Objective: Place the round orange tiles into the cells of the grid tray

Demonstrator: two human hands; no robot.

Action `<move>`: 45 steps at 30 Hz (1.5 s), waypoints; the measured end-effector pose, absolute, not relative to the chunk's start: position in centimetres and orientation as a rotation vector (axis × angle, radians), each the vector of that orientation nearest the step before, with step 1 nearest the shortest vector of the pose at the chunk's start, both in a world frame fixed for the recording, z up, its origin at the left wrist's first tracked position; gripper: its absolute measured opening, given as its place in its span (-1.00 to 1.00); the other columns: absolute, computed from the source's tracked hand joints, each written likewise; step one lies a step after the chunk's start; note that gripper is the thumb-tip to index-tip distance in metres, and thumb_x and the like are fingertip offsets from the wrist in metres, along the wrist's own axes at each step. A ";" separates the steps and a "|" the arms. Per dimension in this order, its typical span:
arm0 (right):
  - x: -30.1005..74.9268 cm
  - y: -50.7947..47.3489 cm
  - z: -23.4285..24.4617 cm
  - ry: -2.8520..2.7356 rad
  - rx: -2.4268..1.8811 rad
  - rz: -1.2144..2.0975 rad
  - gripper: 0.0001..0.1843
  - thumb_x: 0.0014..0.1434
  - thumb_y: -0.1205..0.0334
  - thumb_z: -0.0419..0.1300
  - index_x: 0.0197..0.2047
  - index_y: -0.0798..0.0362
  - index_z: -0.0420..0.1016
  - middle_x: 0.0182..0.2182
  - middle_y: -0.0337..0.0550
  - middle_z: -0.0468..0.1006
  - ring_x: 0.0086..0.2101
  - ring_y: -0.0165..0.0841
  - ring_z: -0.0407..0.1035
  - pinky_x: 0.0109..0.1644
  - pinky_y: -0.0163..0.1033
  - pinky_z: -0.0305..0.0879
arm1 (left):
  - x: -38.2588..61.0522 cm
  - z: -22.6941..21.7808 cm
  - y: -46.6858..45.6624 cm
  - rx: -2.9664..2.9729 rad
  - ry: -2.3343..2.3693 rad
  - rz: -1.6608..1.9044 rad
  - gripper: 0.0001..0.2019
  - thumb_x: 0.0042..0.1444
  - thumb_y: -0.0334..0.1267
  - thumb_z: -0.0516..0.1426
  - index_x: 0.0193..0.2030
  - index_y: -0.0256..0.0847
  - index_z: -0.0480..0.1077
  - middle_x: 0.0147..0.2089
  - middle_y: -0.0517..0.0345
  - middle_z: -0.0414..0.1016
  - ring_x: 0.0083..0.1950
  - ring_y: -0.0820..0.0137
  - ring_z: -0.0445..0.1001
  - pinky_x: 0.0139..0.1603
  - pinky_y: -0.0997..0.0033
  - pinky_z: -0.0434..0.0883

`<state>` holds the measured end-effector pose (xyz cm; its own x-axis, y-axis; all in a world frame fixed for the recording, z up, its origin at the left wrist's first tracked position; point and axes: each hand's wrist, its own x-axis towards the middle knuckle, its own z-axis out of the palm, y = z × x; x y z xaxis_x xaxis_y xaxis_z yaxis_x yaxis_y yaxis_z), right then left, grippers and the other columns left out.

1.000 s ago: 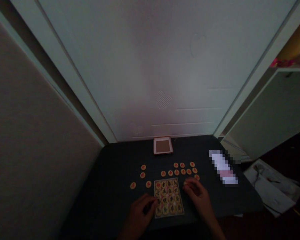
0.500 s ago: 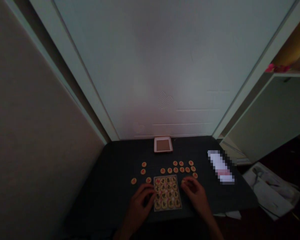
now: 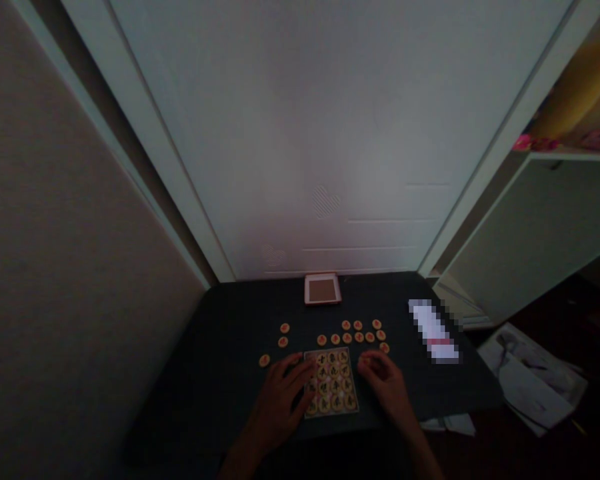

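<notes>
A square box (image 3: 349,412) near the table's front edge holds rows of round xiangqi pieces (image 3: 337,403), most with black characters. My left hand (image 3: 283,393) reaches over its left side, fingers stretched out and apart, covering some pieces in the left column. Just right of the box, my right hand (image 3: 386,381) is closed, thumb and fingers pinching a xiangqi piece (image 3: 364,361) that shows only in part. Several red-marked pieces (image 3: 347,338) lie loose on the table beyond the box. One loose piece (image 3: 265,361) sits left of my left hand.
The dark table (image 3: 220,373) stands against a pale panel (image 3: 290,133). A shallow white-rimmed box lid (image 3: 323,290) lies at its back edge. A blurred-out bright object (image 3: 434,331) rests at the right. A white container (image 3: 535,377) stands beyond the table's right side.
My left hand has moved up and over the box's left side, its fingers spreading. It now covers the loose red piece beside the box. My right hand keeps its pinch; the view has shifted slightly.
</notes>
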<state>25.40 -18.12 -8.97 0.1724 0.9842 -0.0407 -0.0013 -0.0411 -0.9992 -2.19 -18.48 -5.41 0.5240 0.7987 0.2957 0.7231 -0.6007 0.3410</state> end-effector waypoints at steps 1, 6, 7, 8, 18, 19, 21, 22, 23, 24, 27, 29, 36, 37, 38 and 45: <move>25.4 -18.1 -9.0 -1.064 -1.327 1.107 -0.54 -0.03 -0.11 0.43 -0.20 0.07 0.58 -0.32 -0.10 0.64 -0.29 -0.22 0.53 -0.19 -0.20 0.44 | -2.3 -5.5 -18.5 2.601 1.299 0.625 -0.55 0.32 -0.17 0.10 0.33 0.07 0.28 0.31 0.17 0.40 0.30 0.10 0.30 0.24 -0.04 0.35; 25.4 -18.1 -9.1 -1.050 -1.319 1.129 -0.55 -0.01 -0.09 0.43 -0.18 0.06 0.57 -0.30 -0.09 0.64 -0.27 -0.21 0.53 -0.17 -0.19 0.43 | -2.8 -5.7 -18.8 2.628 1.343 0.572 -0.49 0.34 -0.14 0.08 0.41 0.09 0.15 0.36 0.20 0.34 0.30 0.11 0.29 0.24 -0.04 0.34; 25.3 -18.1 -9.1 -1.045 -1.310 1.137 -0.55 -0.01 -0.08 0.43 -0.17 0.06 0.57 -0.30 -0.09 0.64 -0.26 -0.21 0.53 -0.16 -0.18 0.43 | -2.8 -5.7 -18.8 2.629 1.350 0.564 -0.48 0.34 -0.13 0.08 0.41 0.09 0.13 0.36 0.20 0.33 0.30 0.11 0.28 0.25 -0.05 0.33; 25.3 -18.2 -9.0 -1.040 -1.303 1.143 -0.56 -0.01 -0.07 0.43 -0.16 0.05 0.57 -0.30 -0.10 0.64 -0.26 -0.20 0.53 -0.15 -0.18 0.43 | -2.8 -5.7 -18.8 2.631 1.354 0.559 -0.47 0.34 -0.13 0.08 0.42 0.09 0.12 0.37 0.19 0.33 0.30 0.11 0.28 0.25 -0.06 0.32; 24.8 -18.0 -7.8 -0.985 -1.292 1.156 -0.56 0.07 -0.11 0.37 -0.14 0.04 0.53 -0.29 -0.08 0.65 -0.29 -0.19 0.55 -0.18 -0.15 0.44 | -2.8 -6.7 -18.6 2.637 1.378 0.572 -0.52 0.34 -0.14 0.09 0.38 0.09 0.19 0.35 0.21 0.34 0.31 0.15 0.26 0.26 -0.02 0.32; 24.5 -17.9 -7.6 -0.984 -1.283 1.164 -0.57 0.07 -0.10 0.37 -0.14 0.04 0.53 -0.28 -0.08 0.65 -0.27 -0.18 0.55 -0.17 -0.15 0.44 | -2.8 -6.7 -18.6 2.637 1.379 0.572 -0.52 0.34 -0.14 0.09 0.37 0.09 0.20 0.34 0.21 0.35 0.31 0.15 0.26 0.26 -0.02 0.33; 23.7 -17.8 -7.0 -0.988 -1.238 1.203 -0.59 0.06 -0.07 0.39 -0.15 0.02 0.51 -0.27 -0.10 0.64 -0.24 -0.19 0.55 -0.16 -0.16 0.43 | -2.7 -6.6 -18.6 2.638 1.380 0.568 -0.53 0.34 -0.13 0.08 0.37 0.07 0.21 0.34 0.20 0.35 0.31 0.14 0.26 0.26 -0.04 0.32; 23.2 -17.7 -6.7 -0.994 -1.204 1.235 -0.60 0.05 -0.05 0.40 -0.15 0.01 0.49 -0.27 -0.12 0.64 -0.24 -0.20 0.54 -0.16 -0.18 0.43 | -2.7 -6.5 -18.6 2.639 1.380 0.566 -0.53 0.34 -0.12 0.08 0.38 0.07 0.20 0.34 0.19 0.35 0.31 0.13 0.26 0.26 -0.05 0.32; 22.6 -17.6 -6.3 -0.999 -1.159 1.274 -0.62 0.05 -0.03 0.41 -0.17 0.00 0.47 -0.28 -0.14 0.64 -0.23 -0.21 0.54 -0.16 -0.19 0.42 | -2.7 -6.4 -18.6 2.639 1.378 0.564 -0.52 0.35 -0.12 0.08 0.38 0.06 0.20 0.34 0.19 0.35 0.31 0.13 0.26 0.27 -0.05 0.31; 22.1 -17.6 -6.0 -1.000 -1.109 1.321 -0.63 0.05 -0.02 0.41 -0.18 -0.01 0.45 -0.28 -0.16 0.63 -0.23 -0.22 0.54 -0.15 -0.20 0.42 | -2.6 -6.4 -18.6 2.639 1.377 0.565 -0.52 0.35 -0.12 0.08 0.38 0.06 0.20 0.34 0.19 0.35 0.31 0.13 0.26 0.27 -0.06 0.31; 20.8 -17.2 -5.3 -1.001 -0.992 1.440 -0.65 0.08 0.01 0.40 -0.22 -0.04 0.37 -0.31 -0.23 0.62 -0.21 -0.25 0.54 -0.14 -0.22 0.41 | -2.6 -6.2 -18.7 2.624 1.382 0.572 -0.53 0.35 -0.13 0.08 0.37 0.07 0.21 0.34 0.20 0.36 0.30 0.14 0.26 0.27 -0.05 0.32; 20.3 -16.8 -5.1 -1.053 -0.989 1.461 -0.67 0.09 0.02 0.39 -0.22 -0.05 0.36 -0.32 -0.25 0.60 -0.22 -0.27 0.53 -0.15 -0.24 0.41 | -2.6 -6.3 -18.7 2.616 1.382 0.582 -0.54 0.34 -0.12 0.09 0.36 0.08 0.22 0.34 0.21 0.36 0.30 0.14 0.26 0.26 -0.05 0.33; 19.7 -15.8 -5.3 -1.427 -1.261 1.148 -0.79 0.15 0.05 0.31 -0.27 0.01 0.49 -0.37 -0.25 0.54 -0.34 -0.33 0.46 -0.21 -0.27 0.38 | -2.7 -6.7 -18.6 2.593 1.369 0.571 -0.53 0.35 -0.12 0.08 0.38 0.09 0.19 0.37 0.22 0.31 0.32 0.13 0.23 0.28 -0.08 0.30; 19.7 -15.7 -5.3 -1.472 -1.300 1.093 -0.80 0.16 0.06 0.29 -0.28 0.01 0.50 -0.39 -0.25 0.54 -0.36 -0.34 0.45 -0.24 -0.28 0.37 | -2.7 -6.7 -18.7 2.589 1.371 0.570 -0.52 0.35 -0.13 0.07 0.38 0.09 0.18 0.37 0.22 0.31 0.32 0.13 0.23 0.28 -0.09 0.30; 19.6 -15.6 -5.3 -1.510 -1.329 1.043 -0.82 0.17 0.08 0.28 -0.29 0.02 0.51 -0.40 -0.25 0.55 -0.38 -0.34 0.44 -0.26 -0.29 0.36 | -2.7 -6.6 -18.7 2.585 1.374 0.573 -0.52 0.35 -0.13 0.07 0.38 0.10 0.18 0.37 0.22 0.31 0.32 0.13 0.23 0.28 -0.10 0.30; 18.9 -15.4 -5.3 -1.707 -1.396 0.797 -0.89 0.24 0.22 0.19 -0.29 0.01 0.52 -0.39 -0.22 0.58 -0.37 -0.35 0.46 -0.23 -0.30 0.33 | -2.5 -6.4 -18.7 2.575 1.374 0.604 -0.52 0.33 -0.14 0.10 0.37 0.05 0.21 0.34 0.15 0.35 0.31 0.12 0.24 0.28 -0.08 0.31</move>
<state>18.92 -15.41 -5.29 -0.0966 0.9794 0.1772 0.4931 0.2017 -0.8463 -2.54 -18.75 -6.40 0.4962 0.8239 0.2739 0.7590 -0.5648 0.3238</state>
